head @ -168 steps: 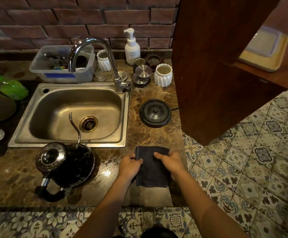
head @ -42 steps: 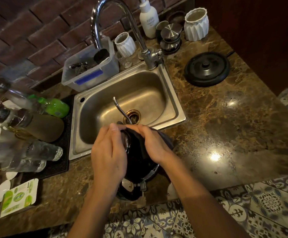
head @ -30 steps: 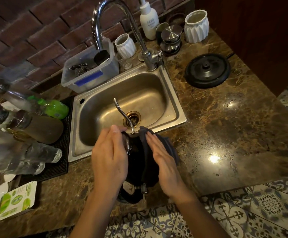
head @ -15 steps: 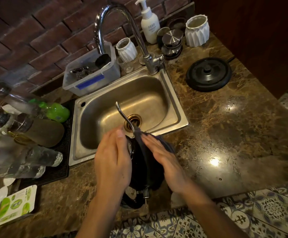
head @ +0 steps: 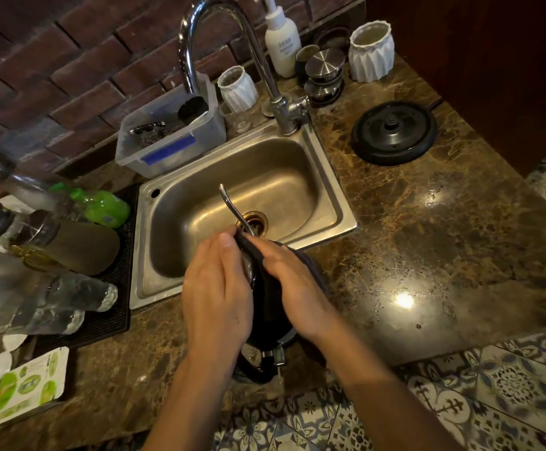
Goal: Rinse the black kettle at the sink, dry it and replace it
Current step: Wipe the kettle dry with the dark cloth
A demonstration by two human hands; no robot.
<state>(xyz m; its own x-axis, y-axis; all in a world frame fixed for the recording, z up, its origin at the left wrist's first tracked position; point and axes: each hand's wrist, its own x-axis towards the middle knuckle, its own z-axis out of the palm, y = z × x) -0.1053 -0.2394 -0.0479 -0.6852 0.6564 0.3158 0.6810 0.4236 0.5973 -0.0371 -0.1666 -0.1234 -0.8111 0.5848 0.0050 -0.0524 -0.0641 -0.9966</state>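
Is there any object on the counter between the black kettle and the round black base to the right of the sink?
Nothing visible stands in the way. Between the kettle and the base lie only bare counter and the flat corner rim of the sink.

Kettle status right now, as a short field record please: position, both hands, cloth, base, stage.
position: black kettle stands on the countertop at the front rim of the sink, spout over the basin
left hand: rests flat on the kettle's left side
right hand: holds the dark cloth against the kettle's right side
kettle base: bare, on the countertop right of the sink
faucet: no water seen running
stage: drying; kettle not yet on its base
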